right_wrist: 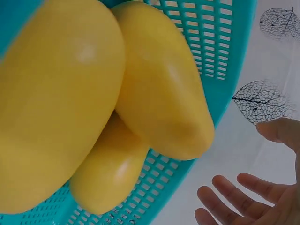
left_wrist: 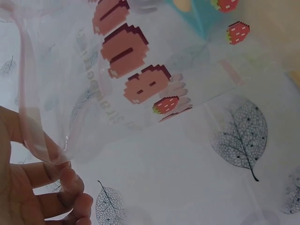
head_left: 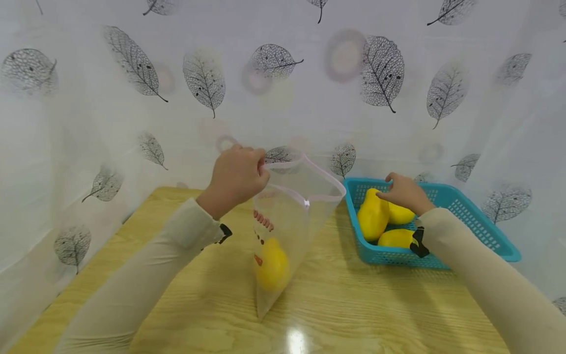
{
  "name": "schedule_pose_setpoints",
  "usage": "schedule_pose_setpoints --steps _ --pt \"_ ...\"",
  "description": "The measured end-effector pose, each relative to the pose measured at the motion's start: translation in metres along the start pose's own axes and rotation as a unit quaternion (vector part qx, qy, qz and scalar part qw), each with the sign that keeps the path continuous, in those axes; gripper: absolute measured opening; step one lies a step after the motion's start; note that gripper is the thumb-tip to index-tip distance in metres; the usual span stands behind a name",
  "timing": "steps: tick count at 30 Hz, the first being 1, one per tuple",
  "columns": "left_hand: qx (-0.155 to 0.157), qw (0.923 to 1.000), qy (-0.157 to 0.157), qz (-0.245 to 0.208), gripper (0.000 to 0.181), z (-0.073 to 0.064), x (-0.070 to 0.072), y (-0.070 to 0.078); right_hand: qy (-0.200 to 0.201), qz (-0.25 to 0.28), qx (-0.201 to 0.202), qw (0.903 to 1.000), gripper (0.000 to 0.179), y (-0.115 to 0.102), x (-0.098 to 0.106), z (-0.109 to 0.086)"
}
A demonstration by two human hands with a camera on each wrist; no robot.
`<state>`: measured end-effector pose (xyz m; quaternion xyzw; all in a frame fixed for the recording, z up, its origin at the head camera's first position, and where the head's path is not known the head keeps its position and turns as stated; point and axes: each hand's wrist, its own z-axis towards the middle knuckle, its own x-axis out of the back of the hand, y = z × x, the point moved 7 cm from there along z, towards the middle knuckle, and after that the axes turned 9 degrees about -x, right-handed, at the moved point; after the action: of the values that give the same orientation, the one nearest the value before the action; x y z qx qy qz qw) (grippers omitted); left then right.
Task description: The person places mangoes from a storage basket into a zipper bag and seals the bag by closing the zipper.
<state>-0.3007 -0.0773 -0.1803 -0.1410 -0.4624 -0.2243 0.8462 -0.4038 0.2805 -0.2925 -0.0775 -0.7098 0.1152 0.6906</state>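
Note:
My left hand (head_left: 239,174) pinches the rim of a clear zip bag (head_left: 300,241) with a pink edge and strawberry prints. The bag's mouth gapes, and a yellow mango (head_left: 272,265) lies low inside it. On the right, my right hand (head_left: 408,192) hovers above a blue plastic basket (head_left: 376,255), its fingers loosely bent and nothing in them. Three mangoes sit in the basket; the nearest to the fingertips is a large mango (head_left: 373,216) leaning on the left wall. The right wrist view shows a gap between these mangoes (right_wrist: 161,84) and the hand.
A wooden table (head_left: 212,295) carries the bag and the basket. Behind it hangs a pale curtain (head_left: 287,113) printed with dark leaves. The basket's right side slopes towards the table's right part.

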Motion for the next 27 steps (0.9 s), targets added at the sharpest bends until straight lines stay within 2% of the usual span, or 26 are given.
schedule_pose_setpoints --steps 6,16,27 --pt "0.002 1.0 0.003 -0.004 0.011 0.0 0.0 0.002 -0.028 -0.016 -0.017 0.9993 0.065 0.005 -0.005 -0.002" --pt "0.003 1.0 -0.003 -0.007 0.011 -0.002 0.0 0.003 -0.08 -0.048 0.0 0.9956 0.06 0.003 -0.01 0.0" --pt "0.0 1.0 0.007 -0.005 0.012 -0.002 0.002 0.003 -0.072 -0.066 -0.005 0.9952 0.056 -0.002 0.002 0.012"
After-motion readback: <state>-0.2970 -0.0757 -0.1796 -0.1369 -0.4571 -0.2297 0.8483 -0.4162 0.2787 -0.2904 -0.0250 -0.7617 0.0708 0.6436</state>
